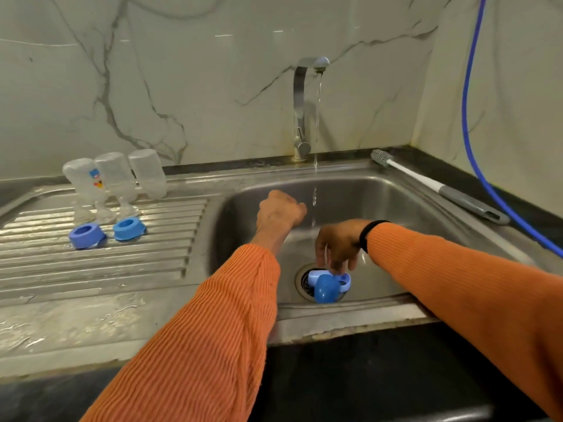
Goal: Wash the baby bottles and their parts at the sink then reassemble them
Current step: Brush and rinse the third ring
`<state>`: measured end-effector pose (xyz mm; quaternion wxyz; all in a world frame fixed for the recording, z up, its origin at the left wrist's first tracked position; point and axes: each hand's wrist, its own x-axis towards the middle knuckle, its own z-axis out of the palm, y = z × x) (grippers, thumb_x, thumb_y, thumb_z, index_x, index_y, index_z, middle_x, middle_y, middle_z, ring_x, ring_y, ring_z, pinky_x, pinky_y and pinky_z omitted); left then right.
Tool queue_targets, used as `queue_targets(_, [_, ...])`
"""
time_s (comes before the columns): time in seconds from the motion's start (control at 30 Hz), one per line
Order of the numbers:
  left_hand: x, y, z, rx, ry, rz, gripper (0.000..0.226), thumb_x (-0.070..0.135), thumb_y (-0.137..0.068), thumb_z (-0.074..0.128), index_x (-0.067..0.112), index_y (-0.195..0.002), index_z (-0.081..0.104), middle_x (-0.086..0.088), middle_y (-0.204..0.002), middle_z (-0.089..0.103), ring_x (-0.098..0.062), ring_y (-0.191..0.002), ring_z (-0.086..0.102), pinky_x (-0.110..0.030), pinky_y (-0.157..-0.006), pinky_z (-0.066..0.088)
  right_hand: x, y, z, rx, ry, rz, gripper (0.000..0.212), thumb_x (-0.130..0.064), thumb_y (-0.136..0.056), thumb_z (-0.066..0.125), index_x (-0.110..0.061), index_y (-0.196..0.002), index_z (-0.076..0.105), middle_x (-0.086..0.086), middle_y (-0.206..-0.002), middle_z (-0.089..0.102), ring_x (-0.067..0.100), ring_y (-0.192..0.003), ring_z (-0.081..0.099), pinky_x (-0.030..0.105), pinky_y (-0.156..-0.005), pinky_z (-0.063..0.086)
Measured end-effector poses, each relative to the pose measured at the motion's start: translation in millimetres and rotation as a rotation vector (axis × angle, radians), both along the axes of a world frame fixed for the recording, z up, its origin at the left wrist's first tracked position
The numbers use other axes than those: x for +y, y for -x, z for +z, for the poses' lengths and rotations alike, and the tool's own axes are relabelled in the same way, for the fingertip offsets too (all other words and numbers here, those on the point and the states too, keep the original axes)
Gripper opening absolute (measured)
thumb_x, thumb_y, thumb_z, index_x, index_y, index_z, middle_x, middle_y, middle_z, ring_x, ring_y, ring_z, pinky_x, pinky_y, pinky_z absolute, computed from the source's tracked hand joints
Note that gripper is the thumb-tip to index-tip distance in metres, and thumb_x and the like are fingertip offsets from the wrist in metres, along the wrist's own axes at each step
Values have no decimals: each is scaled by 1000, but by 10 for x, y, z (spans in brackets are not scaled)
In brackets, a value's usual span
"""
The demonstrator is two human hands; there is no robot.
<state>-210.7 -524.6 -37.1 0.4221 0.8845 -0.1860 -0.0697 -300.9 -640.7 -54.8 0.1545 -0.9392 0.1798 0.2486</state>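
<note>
The right hand [336,246] reached down, its grip pinching the blue cap [327,286] over the drain [301,280]. The left hand [278,213] was a fist, grip pressed together, holding nothing.

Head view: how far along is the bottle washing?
Done: three clear plastic bottles upside down and two blue screw rings on the steel drainboard. In hand: right hand reaching a blue cap over the drain, tap running; left hand fisted. Left: remaining parts, reassembly.
</note>
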Motion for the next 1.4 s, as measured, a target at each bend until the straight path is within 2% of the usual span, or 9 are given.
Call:
queue_targets(0.07, [-16,8,-9,-19,-24,-24,29,34,-91,71,23,-117,75,-7,-111,73,-27,-96,70,-43,-91,60,-73,37,28,-53,96,-45,24,-5,-87,78,-15,-108,74,2,-84,77,9,-69,75,27,-67,62])
queue_targets(0.27, [-37,14,-39,-37,-50,-44,25,35,-91,71,24,-112,77,-6,-105,74,-25,-92,69,-44,-91,60,-63,119,-165,67,200,-28,34,-24,-84,85,-6,-111,74,9,-99,79,20,-91,77,25,-61,60])
queue_targets(0.5, [-54,-25,-61,-38,-40,-44,26,37,-90,72,25,-113,77,-5,-105,74,-24,-92,70,-43,-91,60,12,89,-112,-94,306,-103,7,-7,-92,67,-7,-94,61,6,-72,60,15,-56,57,21,-41,49])
queue_targets(0.67, [-72,-25,-75,-37,-32,-43,25,37,-90,72,24,-111,78,-5,-104,75,-24,-94,70,-44,-92,60,-23,87,-77,-189,370,-166,25,-21,-85,79,-11,-103,63,4,-82,62,23,-78,71,36,-79,64])
queue_targets(0.8, [-57,-6,-48,-32,-3,-81,15,30,-94,67,20,-97,77,-6,-98,74,-28,-98,71,-40,-94,58,-65,18,62,-496,152,-403,22,-17,-83,78,-6,-88,60,12,-91,71,27,-76,76,40,-72,66])
queue_targets(0.93, [-26,126,-60,43,71,-236,39,31,-95,63,27,-133,66,-6,-133,66,-29,-120,64,-41,-103,53,-29,-57,368,-795,-319,-688,17,-16,-75,81,-3,-80,72,14,-75,75,19,-56,73,28,-50,60])
queue_targets(1.13, [-463,-185,0,164,383,-85,33,27,-91,58,33,-122,69,-11,-120,72,-33,-106,70,-51,-94,59,78,-203,524,-1111,-878,-873,18,9,-85,72,-3,-77,62,18,-74,69,14,-46,66,24,-43,54])
queue_targets(1.23, [-496,-177,12,173,459,-59,29,25,-88,62,34,-113,73,-9,-112,75,-29,-100,72,-49,-91,61,16,-258,465,-1156,-900,-858,17,8,-85,74,-7,-89,69,18,-93,75,17,-61,72,27,-56,62])
queue_targets(1.4, [-322,-113,35,-267,266,-10,21,31,-99,66,16,-96,80,-2,-84,77,-16,-76,70,-31,-74,55,-102,-314,382,-1218,-575,-640,12,-10,-91,75,-19,-99,78,0,-96,77,12,-87,72,28,-80,61])
